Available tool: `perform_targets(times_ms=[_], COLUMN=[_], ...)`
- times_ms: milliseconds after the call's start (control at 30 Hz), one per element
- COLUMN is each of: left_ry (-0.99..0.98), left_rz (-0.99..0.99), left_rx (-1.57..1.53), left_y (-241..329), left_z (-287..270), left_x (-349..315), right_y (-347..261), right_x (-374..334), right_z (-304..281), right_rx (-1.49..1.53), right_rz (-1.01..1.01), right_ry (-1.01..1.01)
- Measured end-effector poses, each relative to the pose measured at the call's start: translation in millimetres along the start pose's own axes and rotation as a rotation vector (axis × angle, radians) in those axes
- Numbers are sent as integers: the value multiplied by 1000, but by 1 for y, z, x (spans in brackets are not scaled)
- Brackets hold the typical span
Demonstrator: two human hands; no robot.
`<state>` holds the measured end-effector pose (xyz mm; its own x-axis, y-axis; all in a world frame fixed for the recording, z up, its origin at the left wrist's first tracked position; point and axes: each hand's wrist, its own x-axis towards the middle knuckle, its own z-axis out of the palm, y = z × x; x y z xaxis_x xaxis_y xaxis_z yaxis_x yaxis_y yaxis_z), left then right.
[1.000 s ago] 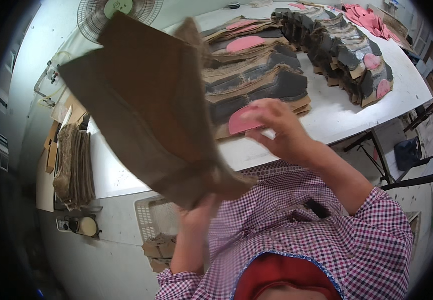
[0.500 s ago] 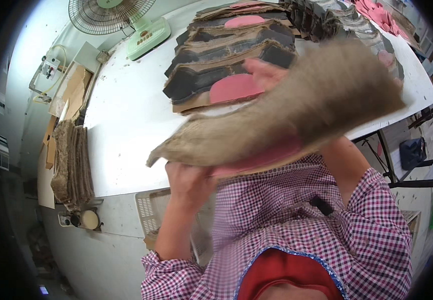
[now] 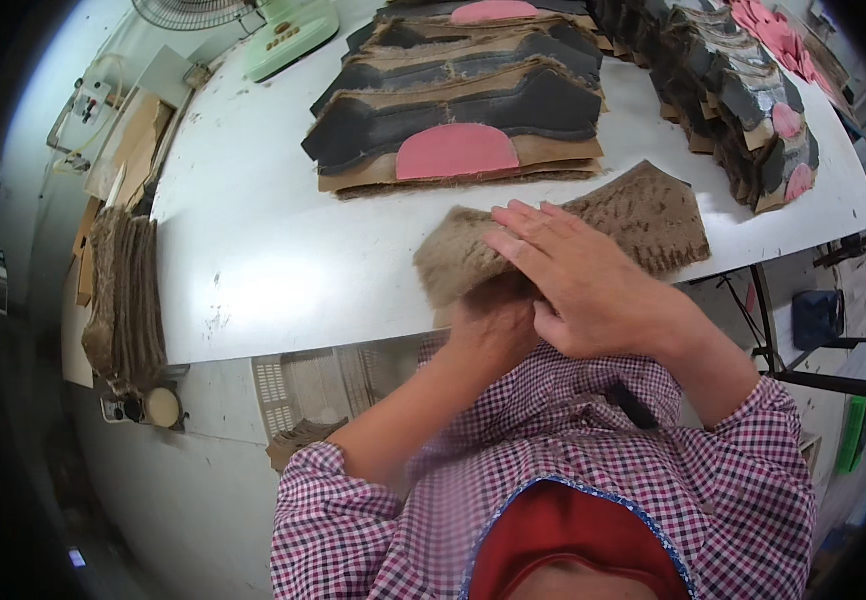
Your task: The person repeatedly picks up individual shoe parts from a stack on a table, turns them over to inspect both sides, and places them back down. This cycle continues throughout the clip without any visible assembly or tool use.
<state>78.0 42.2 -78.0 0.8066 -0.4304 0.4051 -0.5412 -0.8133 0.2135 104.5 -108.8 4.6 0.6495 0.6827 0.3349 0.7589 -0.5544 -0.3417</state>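
A brown fur piece, long and curved with its pile facing up, lies at the table's near edge in front of me. My right hand rests flat across its middle, fingers stretched out and close together. Below it, my left hand holds the near edge of the piece, its fingers mostly hidden under the fur. The backing of this piece faces down and is out of sight. Just beyond lies a stack of similar pieces, backing up, with dark grey panels and a pink half-round patch on the nearest one.
More layered pieces with shiny grey backing and pink patches stand at the right. Pink cloth lies behind them. A green fan stands at the back left. Folded fur pieces hang over the table's left edge. A pale crate sits below the table.
The fur piece has come down from the air onto the table's near edge. My right hand has moved from its far side onto its top; my left hand has shifted right, beneath it.
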Motion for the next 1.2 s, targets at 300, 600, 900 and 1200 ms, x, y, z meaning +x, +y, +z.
perform_targets(times_ms=[300, 600, 900, 1200], left_ry=[89, 240, 403, 487], left_rz=[-33, 65, 154, 94], left_rx=[-310, -343, -349, -432], left_y=[-36, -36, -45, -49], left_z=[-15, -7, 3, -11], left_x=[-48, -49, -56, -60], right_y=[28, -5, -2, -5], right_x=[-32, 14, 12, 9], right_z=[20, 61, 54, 63], right_rx=[-70, -137, 242, -86], right_rz=[89, 35, 218, 5], right_ry=[-163, -94, -163, -180])
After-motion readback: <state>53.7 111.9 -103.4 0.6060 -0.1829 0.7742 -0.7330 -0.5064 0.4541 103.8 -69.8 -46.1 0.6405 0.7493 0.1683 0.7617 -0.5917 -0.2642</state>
